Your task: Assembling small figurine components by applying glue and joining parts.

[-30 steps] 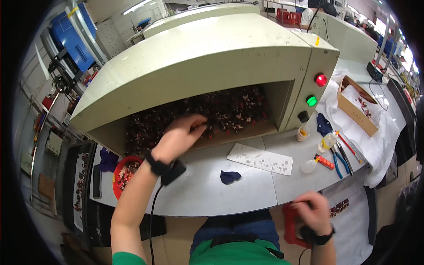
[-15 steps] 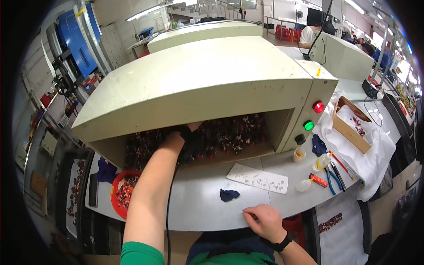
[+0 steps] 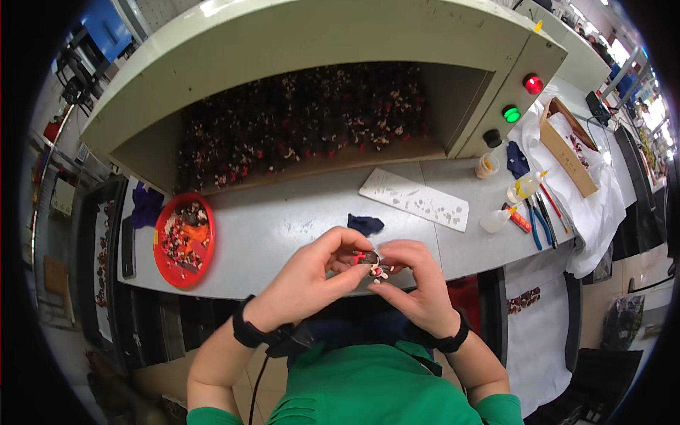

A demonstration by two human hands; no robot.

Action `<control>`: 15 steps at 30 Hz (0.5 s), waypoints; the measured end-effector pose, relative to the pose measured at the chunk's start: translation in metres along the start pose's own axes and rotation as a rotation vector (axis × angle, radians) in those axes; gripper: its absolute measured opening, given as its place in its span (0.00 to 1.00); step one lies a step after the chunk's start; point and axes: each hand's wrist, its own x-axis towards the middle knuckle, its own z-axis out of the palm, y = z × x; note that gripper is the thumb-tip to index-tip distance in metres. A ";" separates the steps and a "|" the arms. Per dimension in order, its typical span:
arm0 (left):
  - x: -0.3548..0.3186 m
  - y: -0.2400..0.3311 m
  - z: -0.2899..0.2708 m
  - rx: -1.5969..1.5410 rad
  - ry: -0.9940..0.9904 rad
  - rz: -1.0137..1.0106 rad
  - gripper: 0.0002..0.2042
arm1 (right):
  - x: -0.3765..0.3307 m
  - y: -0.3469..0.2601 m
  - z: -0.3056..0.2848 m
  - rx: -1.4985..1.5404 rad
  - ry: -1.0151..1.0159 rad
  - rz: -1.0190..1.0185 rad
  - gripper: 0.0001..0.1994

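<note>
A small figurine in dark brown, red and cream is held above the front edge of the bench. My left hand pinches it between thumb and fingers. From the other side my right hand also grips it, thumb below and fingers curled around the top. Just beyond the fingers lies a crumpled dark blue cloth. Many similar little pieces fill the dark opening of the cream-coloured machine.
On the left sits a red bowl of small parts. A white spotted slab lies on the grey bench. To the right are squeeze bottles, blue-handled pliers and a cardboard box. A black cord hangs from my left wrist.
My left hand has come out of the machine's opening and now holds a figurine before me. My right hand has lifted from the bench edge and joined it. The view has tilted down.
</note>
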 end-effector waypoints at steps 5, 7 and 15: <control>-0.011 -0.042 0.008 -0.246 0.037 -0.003 0.16 | -0.019 0.021 0.004 0.023 -0.099 0.147 0.17; -0.013 -0.049 0.010 -0.252 0.039 0.030 0.17 | -0.023 0.024 0.005 0.065 -0.078 0.197 0.17; -0.008 -0.059 0.007 -0.060 0.034 0.171 0.20 | -0.021 0.028 0.009 -0.027 -0.096 0.183 0.18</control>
